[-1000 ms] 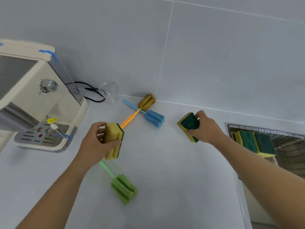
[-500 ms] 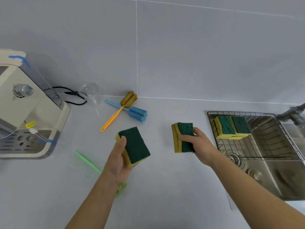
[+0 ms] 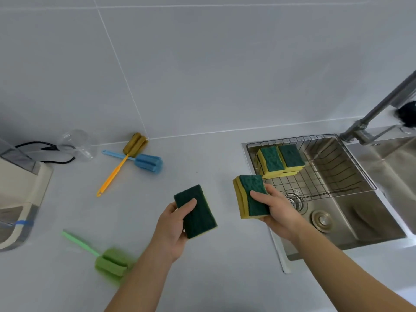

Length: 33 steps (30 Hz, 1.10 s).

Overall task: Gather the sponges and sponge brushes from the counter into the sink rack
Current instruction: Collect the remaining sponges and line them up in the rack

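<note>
My left hand point(image 3: 173, 228) grips a yellow sponge with a dark green scouring face point(image 3: 198, 212) above the counter. My right hand point(image 3: 278, 212) holds a second green-and-yellow sponge point(image 3: 249, 197) at the sink's left edge. A wire sink rack point(image 3: 326, 163) sits in the back half of the sink and holds two more such sponges point(image 3: 280, 159) in its left corner. On the counter lie a blue sponge brush point(image 3: 147, 162), an orange-handled brush with a brown head point(image 3: 135, 144) crossing it, and a green sponge brush point(image 3: 110, 263) near my left forearm.
A cream coffee machine point(image 3: 20, 194) stands at the left edge, with a black cable point(image 3: 45, 146) and a clear plastic cup point(image 3: 75, 143) behind it by the wall. The steel sink point(image 3: 360, 212) has a drain and stopper. A tap point(image 3: 378, 109) reaches over it from the right.
Both hands have carried their sponges to the right, toward the sink. The view has swung right, showing more of the sink and tap, less of the coffee machine.
</note>
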### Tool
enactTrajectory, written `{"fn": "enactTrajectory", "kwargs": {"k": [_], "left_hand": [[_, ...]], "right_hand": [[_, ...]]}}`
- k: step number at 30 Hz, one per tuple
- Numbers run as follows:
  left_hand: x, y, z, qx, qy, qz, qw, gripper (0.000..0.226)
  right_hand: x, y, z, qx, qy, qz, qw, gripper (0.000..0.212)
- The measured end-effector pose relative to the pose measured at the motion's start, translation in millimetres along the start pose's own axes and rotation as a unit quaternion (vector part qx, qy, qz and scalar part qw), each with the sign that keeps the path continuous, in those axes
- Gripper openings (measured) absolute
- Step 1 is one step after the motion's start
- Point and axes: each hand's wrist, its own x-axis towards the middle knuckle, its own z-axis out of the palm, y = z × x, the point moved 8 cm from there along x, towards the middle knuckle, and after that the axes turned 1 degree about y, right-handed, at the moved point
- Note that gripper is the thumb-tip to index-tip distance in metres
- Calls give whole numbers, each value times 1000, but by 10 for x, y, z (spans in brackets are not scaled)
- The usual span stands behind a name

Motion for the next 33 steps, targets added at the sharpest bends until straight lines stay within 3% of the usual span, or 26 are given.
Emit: {"fn": "enactTrajectory", "kwargs": {"k": [14,33], "left_hand": [[175,-473,1542,57,-29,-8,998,24],[831,-1013,3191,218,-40,23,975,18]], "right_hand": [[43,-578,-1357,33,0,-25,999,29],[303,-1166,-2826,82,38,-37,995,29]]}}
